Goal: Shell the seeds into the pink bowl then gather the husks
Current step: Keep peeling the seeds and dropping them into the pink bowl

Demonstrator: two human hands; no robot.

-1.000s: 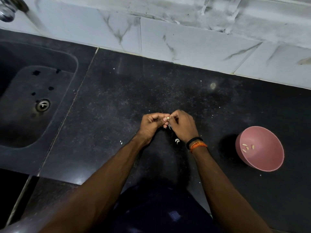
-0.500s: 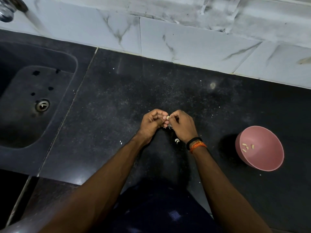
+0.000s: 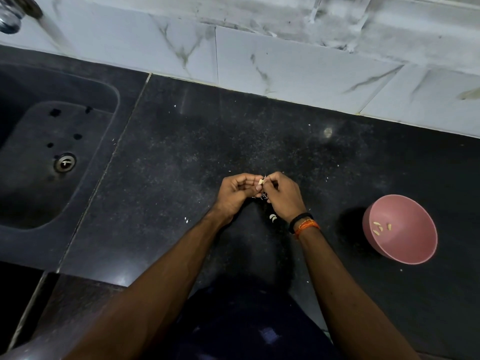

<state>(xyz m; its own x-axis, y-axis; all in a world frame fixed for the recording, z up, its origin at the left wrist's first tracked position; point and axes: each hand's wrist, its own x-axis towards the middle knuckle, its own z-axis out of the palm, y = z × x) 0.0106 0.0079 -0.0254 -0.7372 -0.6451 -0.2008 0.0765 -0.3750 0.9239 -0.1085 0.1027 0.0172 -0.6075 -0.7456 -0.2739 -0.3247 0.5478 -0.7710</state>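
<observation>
My left hand (image 3: 237, 194) and my right hand (image 3: 284, 197) meet above the middle of the black counter (image 3: 181, 165). Both pinch one small pale seed (image 3: 261, 181) between their fingertips, and thin bits of husk stick out around it. Pale husk pieces (image 3: 272, 217) lie on the counter just below my right hand. The pink bowl (image 3: 415, 245) stands to the right, well apart from my hands, tilted toward me. Several shelled seeds (image 3: 380, 227) lie inside it.
A dark sink (image 3: 49, 157) with a metal drain (image 3: 65, 162) fills the left side. A tap (image 3: 15, 11) shows at the top left corner. A white marbled tile wall (image 3: 259, 61) runs along the back. Tiny husk flecks are scattered over the counter.
My hands stay in the same spot. The fingertips have shifted slightly around the seed and more of the pale seed shows between them.
</observation>
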